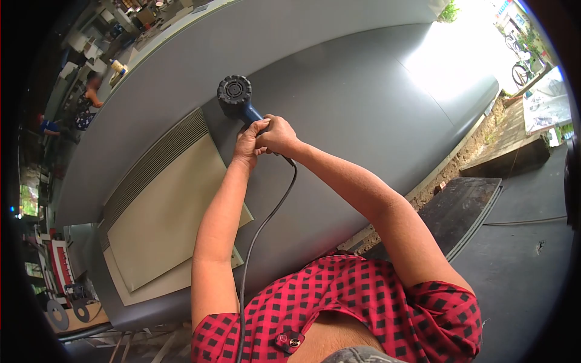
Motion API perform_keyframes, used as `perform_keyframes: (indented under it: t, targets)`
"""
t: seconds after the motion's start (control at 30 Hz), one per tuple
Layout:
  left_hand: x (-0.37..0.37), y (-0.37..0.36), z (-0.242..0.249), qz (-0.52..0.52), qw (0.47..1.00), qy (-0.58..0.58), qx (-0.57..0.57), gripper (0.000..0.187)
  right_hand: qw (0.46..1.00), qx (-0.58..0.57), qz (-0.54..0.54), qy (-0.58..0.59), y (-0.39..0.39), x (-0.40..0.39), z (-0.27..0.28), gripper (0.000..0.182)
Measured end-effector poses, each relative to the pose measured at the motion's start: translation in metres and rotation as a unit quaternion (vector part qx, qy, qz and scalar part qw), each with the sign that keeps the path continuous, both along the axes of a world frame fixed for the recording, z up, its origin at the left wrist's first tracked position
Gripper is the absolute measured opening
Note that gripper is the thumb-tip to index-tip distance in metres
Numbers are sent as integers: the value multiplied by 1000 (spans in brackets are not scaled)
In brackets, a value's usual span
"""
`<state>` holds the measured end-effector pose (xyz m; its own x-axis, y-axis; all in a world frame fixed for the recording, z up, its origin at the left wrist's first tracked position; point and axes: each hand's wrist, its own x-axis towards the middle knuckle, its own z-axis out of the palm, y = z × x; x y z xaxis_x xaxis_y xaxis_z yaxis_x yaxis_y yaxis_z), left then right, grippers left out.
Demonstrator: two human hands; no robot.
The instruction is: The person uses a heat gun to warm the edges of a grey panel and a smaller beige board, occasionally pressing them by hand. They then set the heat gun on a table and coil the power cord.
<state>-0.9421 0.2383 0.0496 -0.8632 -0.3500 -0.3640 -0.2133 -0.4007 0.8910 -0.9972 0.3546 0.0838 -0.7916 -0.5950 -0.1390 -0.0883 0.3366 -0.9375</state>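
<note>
Heat gun [235, 95] handle clasped in both hands' fingers [259, 128], over grey panel [339, 109]

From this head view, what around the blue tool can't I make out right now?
- Blue tool handle: covered by the left hand and right hand.
- Its nozzle: faces away, against the grey panel.
- Cord: far end leaves the bottom edge.
- Top right of the panel: washed out by glare.
</note>
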Motion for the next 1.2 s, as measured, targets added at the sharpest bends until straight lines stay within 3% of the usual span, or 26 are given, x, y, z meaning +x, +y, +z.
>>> perform_keyframes:
  t: [0.1,0.4,0.57,0.73,1.0,1.07,1.2]
  targets:
    - [2,6,2,1,1000,8,4,24,1000,4,-9,-2,7,3,1,39]
    - [-19,83,26,-58,997,37,-39,31,997,-45,-64,-18,87,-6,14,37]
    - [-46,124,33,-143,987,27,-74,32,994,-71,-83,-15,134,-31,13,35]
    - [-90,176,39,-120,988,50,-84,42,992,-76,-104,4,178,-84,6,36]
    - [-176,236,37,-100,995,14,-23,35,990,-33,-132,18,232,-172,3,38]
    - [-195,243,29,-94,995,19,-11,44,990,-27,-136,20,242,-187,0,39]
    - [-219,259,25,-96,995,14,-1,46,991,-27,-134,-5,258,-212,-3,42]
